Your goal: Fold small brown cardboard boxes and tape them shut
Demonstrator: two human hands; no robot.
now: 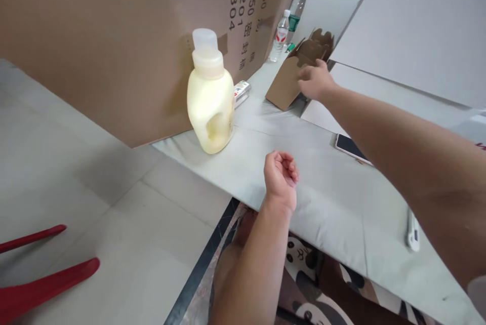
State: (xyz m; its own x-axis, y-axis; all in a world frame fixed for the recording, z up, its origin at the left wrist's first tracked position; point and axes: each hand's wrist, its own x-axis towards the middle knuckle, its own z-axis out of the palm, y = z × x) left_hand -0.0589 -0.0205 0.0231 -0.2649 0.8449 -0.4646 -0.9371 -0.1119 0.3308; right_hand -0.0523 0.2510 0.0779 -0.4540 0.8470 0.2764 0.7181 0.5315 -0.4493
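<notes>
My left hand [280, 175] is held just above the near edge of the cloth-covered table [261, 137], palm up, its fingers loosely curled with nothing in them. My right hand [317, 81] reaches to the far side, its bent fingers at the edge of a small open cardboard box [284, 82]. Some of those fingertips are hidden against the box. Left of my left hand stands a large pale-yellow jug with a handle and a whitish cap [210, 102]. Behind the jug lies a small white-and-clear pack [242, 93].
A huge printed carton [152, 36] borders the table on the left. Two water bottles [281, 36] stand by its far end. A phone [351, 148] and a white cutter-like tool [413, 231] lie on the right. Red legs [56, 274] show at floor level.
</notes>
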